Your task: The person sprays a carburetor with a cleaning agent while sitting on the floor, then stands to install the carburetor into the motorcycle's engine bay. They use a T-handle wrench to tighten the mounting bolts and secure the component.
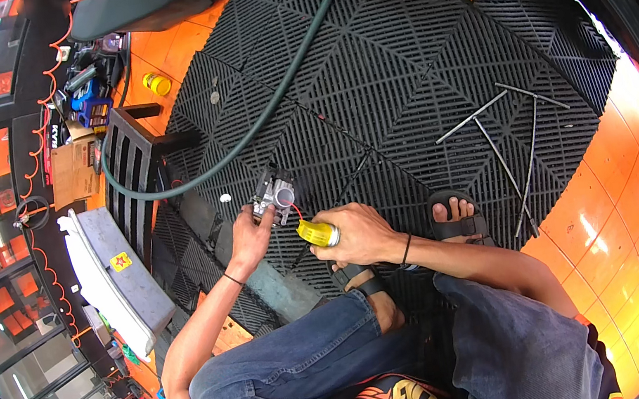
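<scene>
My left hand (249, 240) is closed around a silver and black throttle body (280, 195), held above the black mat with its round bore facing up. My right hand (360, 231) grips a yellow spray can (318, 233) from the right, fingers wrapped over it. A thin red straw (297, 212) runs from the can's top toward the throttle body, its tip close to the bore. Whether any spray is coming out is too small to see.
Several T-handle wrenches (513, 160) lie on the slatted black mat (387, 47) at right. A green hose (272, 111) curves across it. At left are a black slatted stool (132, 166), a grey and white panel (119, 277) and a cardboard box (75, 173). A yellow container (157, 83) lies farther off.
</scene>
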A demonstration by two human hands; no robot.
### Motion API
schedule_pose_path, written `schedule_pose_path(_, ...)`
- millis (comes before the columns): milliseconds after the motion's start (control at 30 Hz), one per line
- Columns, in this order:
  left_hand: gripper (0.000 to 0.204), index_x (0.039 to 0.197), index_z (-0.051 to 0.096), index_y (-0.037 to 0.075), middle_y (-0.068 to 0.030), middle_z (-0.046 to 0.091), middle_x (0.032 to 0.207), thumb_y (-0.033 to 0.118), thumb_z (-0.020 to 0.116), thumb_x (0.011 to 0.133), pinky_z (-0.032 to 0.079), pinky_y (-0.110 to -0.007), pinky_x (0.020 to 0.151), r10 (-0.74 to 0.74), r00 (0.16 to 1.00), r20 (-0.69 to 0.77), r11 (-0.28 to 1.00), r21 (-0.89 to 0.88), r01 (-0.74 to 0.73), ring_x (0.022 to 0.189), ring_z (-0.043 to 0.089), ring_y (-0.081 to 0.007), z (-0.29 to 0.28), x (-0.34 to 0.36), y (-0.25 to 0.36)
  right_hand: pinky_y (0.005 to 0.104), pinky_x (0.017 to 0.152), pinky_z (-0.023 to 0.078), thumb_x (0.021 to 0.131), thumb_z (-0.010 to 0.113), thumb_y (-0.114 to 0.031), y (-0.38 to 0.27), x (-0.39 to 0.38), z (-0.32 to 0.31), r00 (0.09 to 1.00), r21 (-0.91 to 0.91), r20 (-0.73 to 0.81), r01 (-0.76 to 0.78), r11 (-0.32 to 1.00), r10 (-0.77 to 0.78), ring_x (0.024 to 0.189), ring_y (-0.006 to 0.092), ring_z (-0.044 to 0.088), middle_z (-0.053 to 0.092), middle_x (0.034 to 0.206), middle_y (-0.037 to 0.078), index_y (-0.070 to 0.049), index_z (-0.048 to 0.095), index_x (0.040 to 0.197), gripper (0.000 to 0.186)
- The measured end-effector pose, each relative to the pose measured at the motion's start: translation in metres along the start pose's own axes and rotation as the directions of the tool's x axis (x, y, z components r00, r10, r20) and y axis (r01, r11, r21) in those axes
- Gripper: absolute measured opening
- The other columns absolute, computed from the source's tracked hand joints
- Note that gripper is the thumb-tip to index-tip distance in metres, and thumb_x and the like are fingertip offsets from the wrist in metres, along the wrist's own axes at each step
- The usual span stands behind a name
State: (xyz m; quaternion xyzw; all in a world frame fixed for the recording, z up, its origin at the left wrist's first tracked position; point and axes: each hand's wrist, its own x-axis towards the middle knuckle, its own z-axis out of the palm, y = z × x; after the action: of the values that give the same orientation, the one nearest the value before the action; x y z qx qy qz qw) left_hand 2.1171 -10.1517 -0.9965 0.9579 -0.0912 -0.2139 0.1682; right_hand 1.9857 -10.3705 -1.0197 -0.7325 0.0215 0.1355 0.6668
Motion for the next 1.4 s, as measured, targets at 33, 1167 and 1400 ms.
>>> schedule_pose_path(33, 0.051, 0.099, 0.06, -0.013, -0.0248, 0.067, 0.084, 0.037, 0.065, 0.095, 0.049, -0.045, 0.071, 0.006, 1.0, -0.004, 1.0, 0.008, -0.006, 0.078, 0.066, -0.0336, 0.0, 0.0, 0.0, 0.041, 0.069, 0.057, 0.08, 0.076, -0.035, 0.0, 0.0, 0.001, 1.0, -0.005, -0.009, 0.008, 1.0, -0.008, 0.072, 0.0329, 0.073, 0.071, 0.076, 0.017, -0.002, 0.072, 0.106, 0.043)
schedule_pose_path(1167, 0.035, 0.126, 0.058, -0.001, -0.0031, 0.066, 0.112, 0.026, 0.056, 0.105, 0.05, -0.031, 0.088, 0.031, 0.929, 0.368, 0.81, -0.554, 0.192, 0.099, 0.061, -0.0107, -0.016, 0.025, -0.058, 0.0444, 0.075, 0.056, 0.076, 0.077, -0.034, -0.03, -0.011, -0.028, 0.99, 0.101, -0.039, 0.142, 0.985, -0.139, 0.083, 0.037, 0.072, 0.074, 0.087, 0.017, -0.006, 0.073, 0.108, 0.042)
schedule_pose_path(1400, 0.031, 0.127, 0.057, 0.0, -0.0042, 0.065, 0.116, 0.022, 0.054, 0.106, 0.053, -0.033, 0.092, 0.049, 0.92, 0.39, 0.668, -0.697, 0.259, 0.102, 0.063, -0.0128, -0.018, 0.026, -0.057, 0.0414, 0.074, 0.055, 0.078, 0.079, -0.032, -0.032, -0.018, -0.036, 0.979, 0.135, -0.086, 0.197, 0.971, -0.186, 0.08, 0.0358, 0.072, 0.073, 0.087, 0.019, -0.002, 0.071, 0.109, 0.044)
